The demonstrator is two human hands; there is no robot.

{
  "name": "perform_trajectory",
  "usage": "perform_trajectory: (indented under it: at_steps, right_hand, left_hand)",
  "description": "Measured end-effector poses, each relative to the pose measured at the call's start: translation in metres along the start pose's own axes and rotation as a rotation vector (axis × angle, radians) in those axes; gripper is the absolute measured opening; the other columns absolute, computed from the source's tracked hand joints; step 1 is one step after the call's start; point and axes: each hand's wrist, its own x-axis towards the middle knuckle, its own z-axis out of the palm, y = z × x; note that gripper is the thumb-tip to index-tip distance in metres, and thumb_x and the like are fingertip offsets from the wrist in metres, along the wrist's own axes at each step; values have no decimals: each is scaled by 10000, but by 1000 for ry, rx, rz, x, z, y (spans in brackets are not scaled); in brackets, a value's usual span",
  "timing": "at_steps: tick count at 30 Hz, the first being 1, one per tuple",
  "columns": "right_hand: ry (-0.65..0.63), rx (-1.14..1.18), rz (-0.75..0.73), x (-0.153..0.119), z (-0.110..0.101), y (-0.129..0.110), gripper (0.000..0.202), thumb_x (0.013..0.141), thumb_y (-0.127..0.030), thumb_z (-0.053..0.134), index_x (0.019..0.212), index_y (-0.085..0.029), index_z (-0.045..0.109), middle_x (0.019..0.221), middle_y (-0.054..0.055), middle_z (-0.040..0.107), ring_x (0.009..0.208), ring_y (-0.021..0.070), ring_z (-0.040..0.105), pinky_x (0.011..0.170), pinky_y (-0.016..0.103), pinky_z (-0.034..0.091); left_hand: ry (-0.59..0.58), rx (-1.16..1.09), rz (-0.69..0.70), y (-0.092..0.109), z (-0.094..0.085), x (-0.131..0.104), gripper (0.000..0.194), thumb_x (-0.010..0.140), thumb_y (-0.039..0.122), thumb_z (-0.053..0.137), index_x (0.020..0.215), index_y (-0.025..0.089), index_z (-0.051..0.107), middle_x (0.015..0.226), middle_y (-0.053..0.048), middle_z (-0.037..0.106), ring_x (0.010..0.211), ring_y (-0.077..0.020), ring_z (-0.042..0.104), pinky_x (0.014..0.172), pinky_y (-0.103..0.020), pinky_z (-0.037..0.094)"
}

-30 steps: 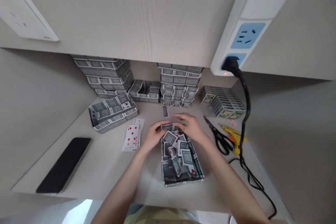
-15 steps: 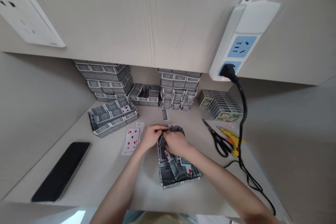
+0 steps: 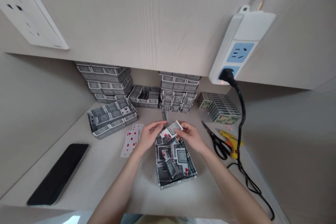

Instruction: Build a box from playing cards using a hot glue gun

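Between thumb and fingers, my right hand (image 3: 190,135) holds a folded playing card piece (image 3: 174,128) above the far end of a box made of cards (image 3: 175,183). Loose folded cards (image 3: 181,156) with grey patterned backs and some red hearts lie inside that box. My left hand (image 3: 151,134) is at the box's far left corner, fingers apart and curved, with nothing visible in it. Left of it, face-up cards (image 3: 131,140), one a five of diamonds, lie on the table.
Another card box (image 3: 112,118) stands at the left, a black phone-like slab (image 3: 59,173) nearer. Card stacks (image 3: 178,84) line the back. Scissors (image 3: 219,143), a yellow glue gun (image 3: 232,141) and a black cable (image 3: 243,112) are at the right, below a power strip (image 3: 238,49).
My right hand has come up out of the box and now shows a folded card piece in its fingers. My left hand has drawn slightly away from it and opened.
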Motion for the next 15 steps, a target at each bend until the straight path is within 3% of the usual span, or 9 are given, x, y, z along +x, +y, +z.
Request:
perform_trajectory:
  at_steps: [4,8,13,15]
  right_hand:
    - [74,137,46,0,5,1,328,631,-411,692,709,-185,466,604,-25,585,517,118,578,530,260,526]
    - [97,261,-23,1,5,-11,404,630,-329,715,895,-224,428,581,-82,560,445,112,569,444,249,523]
    - [-237,292,-40,3,-5,-37,522,662,-251,693,1135,-258,472,894,-1,604,600,117,602,549,285,545]
    - [-329,282,-45,6,-7,-44,513,657,-238,696,1131,-259,503,879,-2,603,602,116,586,523,265,522]
  left_hand:
    - [-52,85,6,16,3,-2,364,725,360,591,1041,184,628,991,-60,672,919,-190,603,860,-306,436]
    - [-69,64,-68,25,4,3,275,682,358,625,859,152,669,857,-53,688,798,-177,612,764,-286,451]
    - [-171,-320,-232,41,2,8,211,650,303,667,751,120,636,692,-23,663,665,-130,599,702,-256,444]
    - [-217,-436,-281,46,1,9,194,637,273,683,725,109,627,646,-18,647,630,-120,594,682,-248,441]
